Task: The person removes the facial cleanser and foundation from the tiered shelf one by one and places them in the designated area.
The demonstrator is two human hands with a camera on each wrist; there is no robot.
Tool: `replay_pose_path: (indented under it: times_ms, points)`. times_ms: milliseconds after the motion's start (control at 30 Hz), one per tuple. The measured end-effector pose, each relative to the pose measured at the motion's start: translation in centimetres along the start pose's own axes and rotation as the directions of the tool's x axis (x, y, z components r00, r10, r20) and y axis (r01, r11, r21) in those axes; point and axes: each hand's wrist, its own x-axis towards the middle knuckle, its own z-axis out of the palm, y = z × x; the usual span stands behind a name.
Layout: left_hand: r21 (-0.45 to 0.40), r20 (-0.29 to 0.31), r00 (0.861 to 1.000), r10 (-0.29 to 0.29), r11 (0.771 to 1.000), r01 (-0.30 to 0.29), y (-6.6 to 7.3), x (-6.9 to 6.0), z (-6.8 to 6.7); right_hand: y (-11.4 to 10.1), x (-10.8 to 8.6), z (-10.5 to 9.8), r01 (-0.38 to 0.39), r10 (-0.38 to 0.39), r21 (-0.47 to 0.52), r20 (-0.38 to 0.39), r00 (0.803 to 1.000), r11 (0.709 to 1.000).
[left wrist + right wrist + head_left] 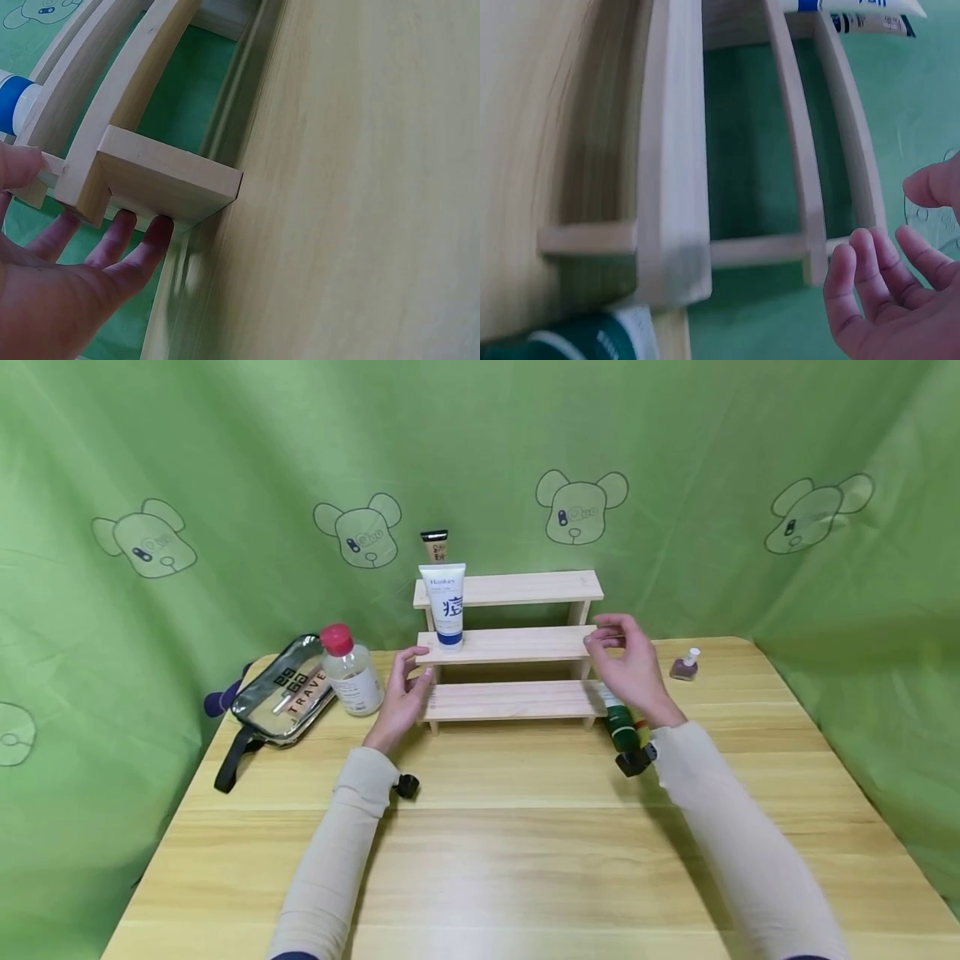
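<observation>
A three-tier wooden shelf [517,645] stands on the table. At its left end my left hand [405,697] touches the wood with spread fingers; in the left wrist view several fingertips [159,229] rest against the side support. By the right end of the middle tier is my right hand [630,664], its fingers loosely bent and holding nothing. On the middle tier, to the left, a white tube with a blue cap [446,603] stands upright. Behind it, at the top tier, is a beige tube with a black end [435,547], its lower part hidden.
Left of the shelf are a red-capped clear bottle [352,672], a transparent travel pouch [281,693] and a purple object [217,702]. A green tube [621,727] lies by the right front leg, partly hidden. A small nail polish bottle [685,666] stands farther right. Green curtain [480,443] hangs behind.
</observation>
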Motion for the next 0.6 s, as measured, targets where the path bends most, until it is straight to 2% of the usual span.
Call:
replay_pose_path:
  times_ms: [267,467,600]
  points:
    - [0.004,-0.001,1.000,-0.011,1.000,0.011,0.1,-0.3,-0.6,-2.5,0.9,2.6,0.069,-0.073,0.103,0.038,0.997,0.992]
    - [-0.012,0.005,1.000,-0.003,1.000,0.003,0.0,0.1,-0.2,-4.8,1.5,4.3,0.063,-0.083,0.222,0.079,0.993,0.973]
    - [-0.012,0.005,1.000,-0.011,1.000,0.011,0.0,0.1,-0.1,-6.4,2.0,6.0,0.073,-0.104,0.260,0.107,0.989,0.963]
